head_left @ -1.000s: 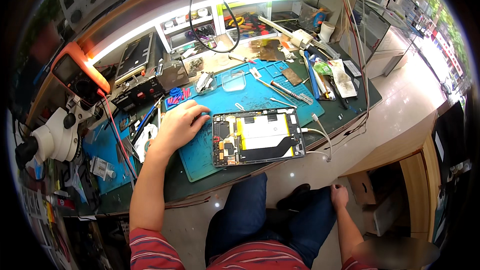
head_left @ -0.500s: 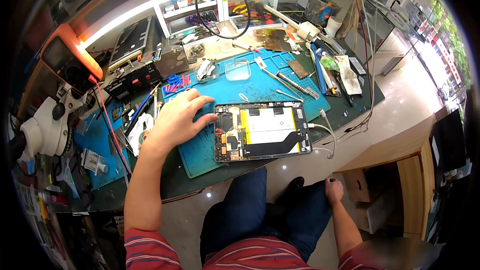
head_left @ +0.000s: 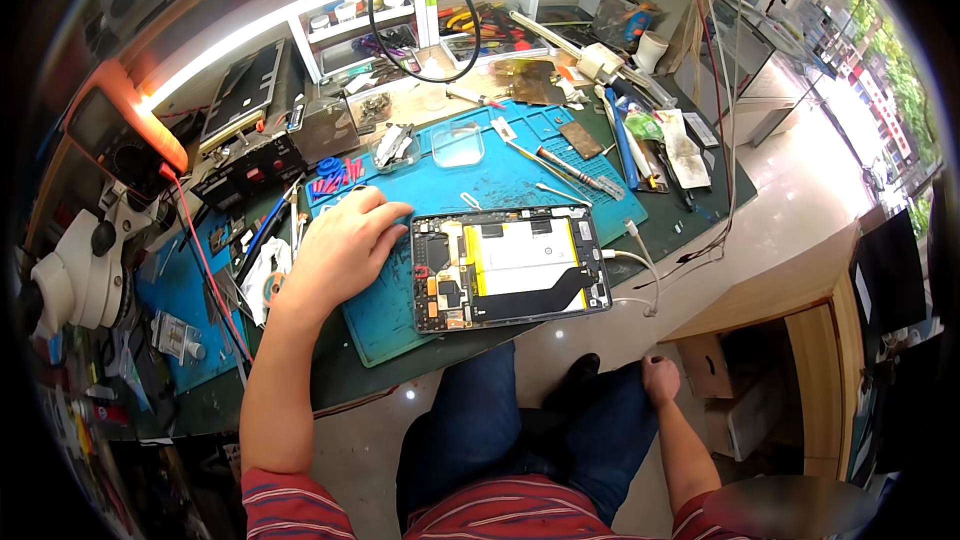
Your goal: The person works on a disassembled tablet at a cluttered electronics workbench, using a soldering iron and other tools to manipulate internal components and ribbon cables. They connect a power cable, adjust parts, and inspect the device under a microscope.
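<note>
An opened tablet (head_left: 511,265) lies on the blue work mat (head_left: 385,325), its battery, black flex cable and circuit board exposed. A white charging cable (head_left: 626,255) runs into its right side. My left hand (head_left: 345,245) hovers over or rests on the mat just left of the tablet, palm down. Its thumb and forefinger are loosely bent with a small gap between them, holding nothing; the other fingers are partly hidden. On my right knee, away from the bench, my right hand (head_left: 660,380) rests with curled fingers and nothing visible in it.
A clear plastic box (head_left: 457,145), a brush (head_left: 580,172) and a cotton swab (head_left: 562,194) lie beyond the tablet. At left stand an orange multimeter (head_left: 125,130) and a white microscope (head_left: 80,265). A black cable loop (head_left: 375,15) hangs at the back.
My left hand has drawn back slightly from the tablet's left edge, its thumb and forefinger now closer together. My right hand stays on the knee. The whole view has shifted slightly.
</note>
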Motion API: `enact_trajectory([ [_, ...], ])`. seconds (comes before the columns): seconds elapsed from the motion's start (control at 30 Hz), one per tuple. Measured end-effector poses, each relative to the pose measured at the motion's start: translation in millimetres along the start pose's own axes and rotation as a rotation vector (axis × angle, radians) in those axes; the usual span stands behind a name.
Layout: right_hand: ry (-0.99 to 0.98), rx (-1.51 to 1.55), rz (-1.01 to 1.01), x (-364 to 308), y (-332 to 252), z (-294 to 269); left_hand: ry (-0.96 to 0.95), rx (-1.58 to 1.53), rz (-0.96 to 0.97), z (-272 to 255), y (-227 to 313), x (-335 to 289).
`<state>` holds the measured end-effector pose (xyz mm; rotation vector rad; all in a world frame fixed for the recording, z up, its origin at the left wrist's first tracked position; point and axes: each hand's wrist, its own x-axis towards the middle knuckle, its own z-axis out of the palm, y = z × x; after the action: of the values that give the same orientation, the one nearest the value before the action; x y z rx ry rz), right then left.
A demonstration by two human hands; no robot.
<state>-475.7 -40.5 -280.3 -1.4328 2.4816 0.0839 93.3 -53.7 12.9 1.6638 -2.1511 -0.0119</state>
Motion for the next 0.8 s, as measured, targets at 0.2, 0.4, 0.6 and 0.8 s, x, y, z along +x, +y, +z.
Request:
enact_trajectory([
  [0.2,-0.014,0.014,0.025,0,-2,-2,0.054,-0.022,0.066,5,1,2],
  [0.4,-0.024,0.024,0.026,-2,-2,-3,0.095,-0.089,0.077,9,5,4],
  [0.6,-0.016,0.025,0.031,-5,-5,-5,0.132,-0.12,0.088,16,9,5],
  [0.8,-0.018,0.043,0.017,-8,-8,-9,0.107,-0.089,0.047,16,13,4],
])
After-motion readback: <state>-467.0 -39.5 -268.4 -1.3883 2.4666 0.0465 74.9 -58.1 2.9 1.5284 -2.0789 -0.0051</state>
